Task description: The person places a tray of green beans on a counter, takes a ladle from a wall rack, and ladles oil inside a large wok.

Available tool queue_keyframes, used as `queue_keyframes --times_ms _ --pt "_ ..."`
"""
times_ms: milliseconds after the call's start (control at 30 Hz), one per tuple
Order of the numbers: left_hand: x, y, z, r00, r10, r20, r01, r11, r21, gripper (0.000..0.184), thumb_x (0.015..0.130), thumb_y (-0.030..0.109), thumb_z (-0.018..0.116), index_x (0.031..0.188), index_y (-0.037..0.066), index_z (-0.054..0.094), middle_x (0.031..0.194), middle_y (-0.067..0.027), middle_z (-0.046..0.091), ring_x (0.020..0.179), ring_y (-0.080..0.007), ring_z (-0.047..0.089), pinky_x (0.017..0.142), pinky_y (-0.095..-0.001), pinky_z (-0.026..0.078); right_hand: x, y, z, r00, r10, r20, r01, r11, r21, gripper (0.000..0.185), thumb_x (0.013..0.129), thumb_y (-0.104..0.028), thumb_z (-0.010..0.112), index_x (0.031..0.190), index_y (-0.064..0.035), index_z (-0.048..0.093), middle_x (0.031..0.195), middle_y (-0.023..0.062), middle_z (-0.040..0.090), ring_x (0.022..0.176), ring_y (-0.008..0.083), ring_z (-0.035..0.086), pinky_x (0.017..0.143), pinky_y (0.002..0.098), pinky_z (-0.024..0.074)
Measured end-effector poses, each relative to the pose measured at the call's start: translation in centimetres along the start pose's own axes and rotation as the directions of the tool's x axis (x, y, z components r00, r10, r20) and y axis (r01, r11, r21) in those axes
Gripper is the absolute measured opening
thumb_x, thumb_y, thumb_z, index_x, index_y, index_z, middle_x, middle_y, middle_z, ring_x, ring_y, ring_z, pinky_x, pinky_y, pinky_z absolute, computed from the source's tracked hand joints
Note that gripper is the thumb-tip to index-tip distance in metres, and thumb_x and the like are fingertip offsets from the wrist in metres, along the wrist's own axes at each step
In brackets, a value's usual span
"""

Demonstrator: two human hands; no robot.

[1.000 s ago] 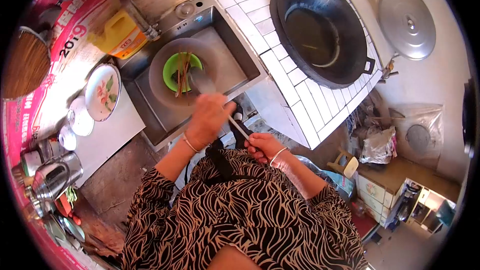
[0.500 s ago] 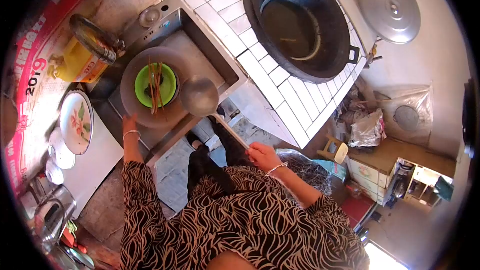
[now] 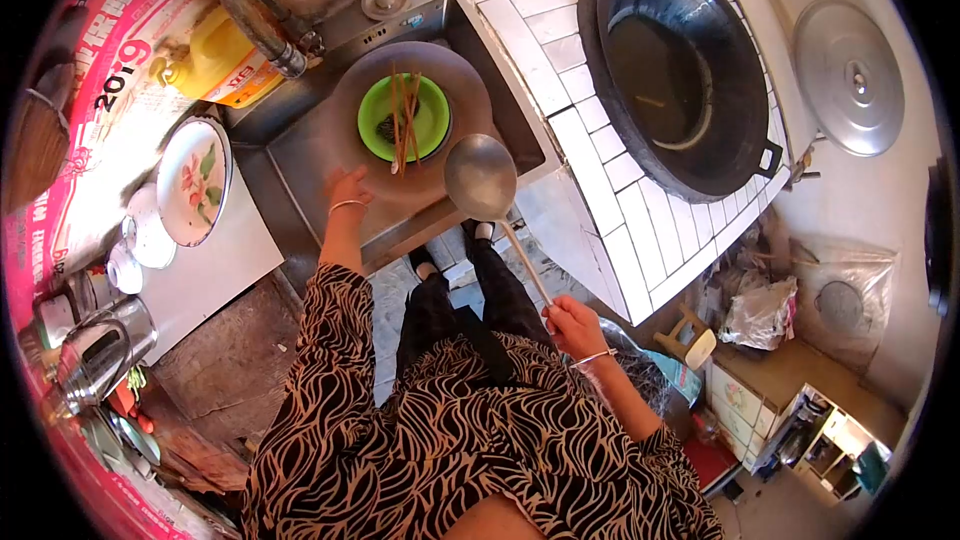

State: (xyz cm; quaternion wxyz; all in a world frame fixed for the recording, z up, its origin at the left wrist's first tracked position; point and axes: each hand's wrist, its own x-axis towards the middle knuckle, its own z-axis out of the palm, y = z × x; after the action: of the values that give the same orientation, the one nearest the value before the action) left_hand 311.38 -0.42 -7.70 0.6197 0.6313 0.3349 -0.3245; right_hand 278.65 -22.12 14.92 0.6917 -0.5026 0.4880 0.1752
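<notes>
My right hand (image 3: pixel 572 327) is closed round the handle of a metal ladle (image 3: pixel 480 178). The ladle's bowl hangs over the near right rim of a wide grey-brown basin (image 3: pixel 345 120) that sits in the sink. In that basin rests a bright green bowl (image 3: pixel 434 120). Several wooden chopsticks (image 3: pixel 408 110) lie across the green bowl, beside a dark object inside it that I cannot make out. At the basin's lower left edge is my left hand (image 3: pixel 347 186), fingers extended and somewhat apart; whether they touch the rim is unclear.
A large black wok (image 3: pixel 735 70) stands on the white-tiled counter (image 3: pixel 640 225) to the right. A faucet (image 3: pixel 262 20) and a yellow jug (image 3: pixel 222 50) are behind the sink (image 3: pixel 500 50). On the left sits a flowered enamel dish (image 3: pixel 180 185). A metal lid (image 3: pixel 875 105) hangs on the right wall.
The view has shifted, so the sink and wok appear farther right. Relative to the green bowl, the ladle has come slightly toward me. My left hand stays by the basin's edge.
</notes>
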Motion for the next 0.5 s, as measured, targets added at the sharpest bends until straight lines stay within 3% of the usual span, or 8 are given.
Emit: queue_keyframes --times_ms 33,133,233,300,400,500 --pt "0.3 -0.3 0.4 1.000 -0.012 -0.014 0.012 1.000 -0.020 0.068 0.073 0.014 0.061 0.129 0.013 0.022 0.110 -0.0085 0.042 0.070 -0.0214 0.049 0.053 -0.0323 0.041 0.1 0.3 -0.1 1.000 -0.016 0.000 0.016 1.000 -0.009 0.018 0.084 -0.019 0.047 0.078 -0.0037 0.053 0.059 -0.0011 0.047 0.048 0.0051 0.040 0.041 0.0183 0.0301" --pt "-0.2 -1.1 2.1 0.998 0.049 0.044 -0.052 0.997 0.062 0.075 0.072 0.015 0.062 0.133 0.014 0.017 0.116 -0.0080 0.041 0.084 -0.0256 0.049 0.063 -0.0367 0.043 0.1 1.1 -0.8 0.999 -0.032 -0.031 0.032 0.999 0.011 0.017 0.084 -0.019 0.047 0.078 -0.0036 0.053 0.059 -0.0012 0.047 0.047 0.0048 0.040 0.040 0.0182 0.0298" --pt "1.2 -2.6 1.9 0.997 0.018 0.081 -0.010 0.995 -0.096 0.076 0.072 0.015 0.061 0.133 0.015 0.016 0.120 -0.0105 0.039 0.092 -0.0269 0.048 0.067 -0.0394 0.043 -0.2 1.1 -1.4 0.996 -0.012 -0.093 0.019 0.996 0.083 0.016 0.083 -0.018 0.048 0.079 -0.0033 0.054 0.058 -0.0016 0.047 0.047 0.0044 0.040 0.041 0.0180 0.0300" --pt "0.4 -1.8 2.0 0.999 0.006 0.048 -0.008 0.998 0.054 0.073 0.071 0.016 0.062 0.131 0.012 0.020 0.119 -0.0129 0.040 0.094 -0.0261 0.048 0.070 -0.0418 0.042 0.2 0.4 -1.9 0.989 -0.042 -0.139 0.056 0.993 0.103 0.014 0.082 -0.016 0.050 0.080 -0.0031 0.054 0.058 -0.0020 0.047 0.047 0.0041 0.040 0.041 0.0178 0.0300" --pt "0.1 -1.7 2.1 0.999 0.048 0.004 -0.048 0.964 0.262 0.066 0.071 0.014 0.061 0.127 0.007 0.027 0.109 -0.0128 0.044 0.088 -0.0245 0.048 0.068 -0.0403 0.043 0.2 -0.6 -3.1 0.935 -0.220 -0.277 0.261 0.958 0.120 0.010 0.081 -0.012 0.051 0.082 -0.0027 0.054 0.059 -0.0023 0.048 0.046 0.0039 0.040 0.040 0.0173 0.0302" --pt "3.2 -4.6 0.4 0.984 0.176 0.030 -0.171 0.887 0.428 0.057 0.071 0.012 0.059 0.121 0.001 0.034 0.096 -0.0109 0.049 0.077 -0.0226 0.050 0.064 -0.0362 0.044 -0.3 -3.0 -4.9 0.787 -0.458 -0.413 0.542 0.834 0.107 0.010 0.081 -0.009 0.050 0.086 -0.0010 0.051 0.061 0.0006 0.049 0.044 0.0048 0.040 0.038 0.0176 0.0303"
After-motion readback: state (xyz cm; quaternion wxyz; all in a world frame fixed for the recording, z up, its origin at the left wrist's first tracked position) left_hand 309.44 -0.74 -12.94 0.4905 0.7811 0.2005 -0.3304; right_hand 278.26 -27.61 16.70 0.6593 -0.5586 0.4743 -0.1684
